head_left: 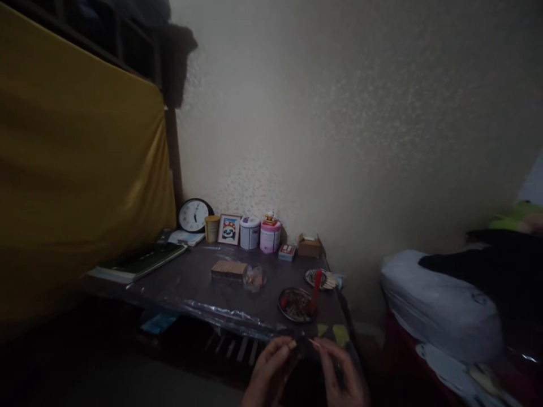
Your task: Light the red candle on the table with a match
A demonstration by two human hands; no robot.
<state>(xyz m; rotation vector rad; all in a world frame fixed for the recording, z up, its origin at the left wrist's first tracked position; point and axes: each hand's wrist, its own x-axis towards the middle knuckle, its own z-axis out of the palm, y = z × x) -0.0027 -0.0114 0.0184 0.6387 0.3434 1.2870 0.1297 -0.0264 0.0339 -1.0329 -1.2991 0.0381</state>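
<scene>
— What have you got there?
— Head view: my left hand (271, 370) pinches a small tan stick (292, 343); my right hand (339, 373) pinches a thin dark piece (309, 341) by the worktop (199, 282) edge.
— Advice?
— I'd keep both grips light and close together.

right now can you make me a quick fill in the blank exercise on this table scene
1. The round clock leans against the ____.
2. The framed picture shows a cartoon ____.
3. Both the left hand and the right hand are held at the near edge of the ____.
4. The stick standing in the dark dish is coloured ____.

Missing words: wall; panda; table; red
</scene>
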